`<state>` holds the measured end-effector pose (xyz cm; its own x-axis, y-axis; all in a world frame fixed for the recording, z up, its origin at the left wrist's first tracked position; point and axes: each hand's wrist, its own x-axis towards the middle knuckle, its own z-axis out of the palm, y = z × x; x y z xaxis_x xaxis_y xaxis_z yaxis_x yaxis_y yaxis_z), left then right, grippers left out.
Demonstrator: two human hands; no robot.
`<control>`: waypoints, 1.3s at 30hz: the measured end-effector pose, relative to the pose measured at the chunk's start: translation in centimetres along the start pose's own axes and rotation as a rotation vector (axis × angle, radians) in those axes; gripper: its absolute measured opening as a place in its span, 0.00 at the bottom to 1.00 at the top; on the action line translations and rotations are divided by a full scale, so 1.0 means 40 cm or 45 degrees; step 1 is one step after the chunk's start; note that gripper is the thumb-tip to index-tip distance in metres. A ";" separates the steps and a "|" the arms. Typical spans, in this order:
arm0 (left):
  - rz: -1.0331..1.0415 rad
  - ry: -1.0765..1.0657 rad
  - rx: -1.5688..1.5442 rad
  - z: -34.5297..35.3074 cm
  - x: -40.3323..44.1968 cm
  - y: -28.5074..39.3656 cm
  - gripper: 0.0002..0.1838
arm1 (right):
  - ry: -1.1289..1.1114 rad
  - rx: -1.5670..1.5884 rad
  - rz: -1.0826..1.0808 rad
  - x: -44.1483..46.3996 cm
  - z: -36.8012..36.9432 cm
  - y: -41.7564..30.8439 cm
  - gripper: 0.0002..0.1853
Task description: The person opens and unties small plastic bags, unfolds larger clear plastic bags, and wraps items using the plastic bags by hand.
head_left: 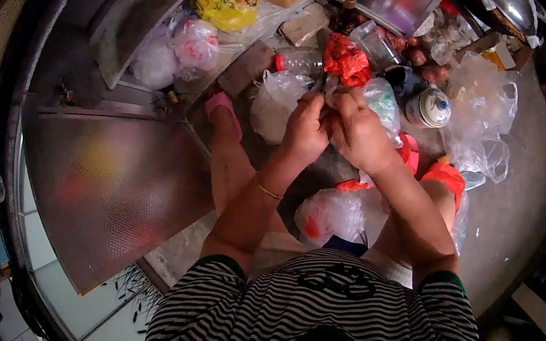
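Observation:
My left hand [307, 127] and my right hand [359, 133] meet in front of me, fingers closed and almost touching. Both pinch what looks like thin plastic, too small and hidden to name. Just beyond them lies a red plastic bag [347, 60]. Beside my left hand is a whitish plastic bag [275, 104], with a clear red-capped bottle [300, 62] behind it. A clear bag with something green [382, 104] sits by my right hand. Nearer my body rests a tied clear bag with red inside [332, 216].
An open cabinet door [111, 187] juts out at the left. On the cabinet's shelf are a yellow bag [227, 2] and white bags [196, 44]. To the right are a spray can [429, 108], large clear bags [480, 104] and a red bag [447, 176]. A brick [247, 68] lies ahead.

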<state>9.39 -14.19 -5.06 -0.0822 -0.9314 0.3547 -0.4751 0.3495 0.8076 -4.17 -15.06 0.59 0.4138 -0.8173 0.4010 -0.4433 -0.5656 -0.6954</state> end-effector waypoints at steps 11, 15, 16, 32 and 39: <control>-0.386 0.097 -0.650 0.014 0.002 -0.050 0.20 | -0.150 0.276 -0.042 0.003 -0.031 -0.009 0.12; -0.742 0.203 -1.366 -0.030 0.021 0.030 0.18 | -0.099 0.223 0.216 0.003 -0.027 0.003 0.10; -0.777 0.192 -1.503 -0.024 0.022 0.032 0.18 | -0.114 0.198 0.245 0.006 -0.028 0.010 0.09; -0.980 0.053 -1.922 -0.008 0.012 0.005 0.11 | -0.245 0.382 0.235 -0.002 -0.013 0.048 0.05; -0.892 0.080 -2.113 -0.001 0.003 -0.060 0.09 | 0.062 1.333 0.610 -0.025 0.028 0.047 0.06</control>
<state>10.57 -15.13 -6.94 -0.2242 -0.9444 -0.2407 0.8801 -0.3022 0.3661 -4.55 -15.18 -1.79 0.3402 -0.9398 -0.0315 0.3398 0.1541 -0.9278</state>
